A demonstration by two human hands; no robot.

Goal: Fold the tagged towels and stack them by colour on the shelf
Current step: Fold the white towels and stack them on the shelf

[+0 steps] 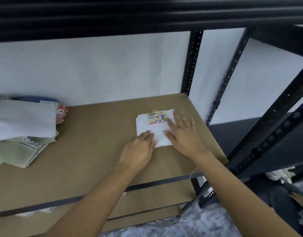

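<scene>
Head view, shelf level. I see a small folded white face towel (pixel 154 128) lying flat on the brown fibreboard shelf (pixel 96 134), toward its right end, near the black perforated metal upright (pixel 191 62) at the back corner. A colourful printed card tag (pixel 157 118) reading "Face Towel" sits on the towel's far edge, face up. Both hands are on the towel, palms down, fingers extended; neither is closed around anything. The left hand (pixel 140 149) rests on the towel's near left corner, fingertips on the cloth and palm on the board. The right hand (pixel 183 134) lies flat over the towel's right side, fingers reaching up to just beside the tag, thumb pointing in across the near part of the cloth. So the towel is pinned under both open hands, not gripped. At the shelf's left end, well apart from the hands, sits a pile of folded cloths: a white ribbed towel (pixel 22 120) on top, a pale green towel (pixel 19 153) beneath, with pink tags (pixel 61 113) showing at the right edge of the pile. A dark blue cloth (pixel 37 99) lies behind it.
</scene>
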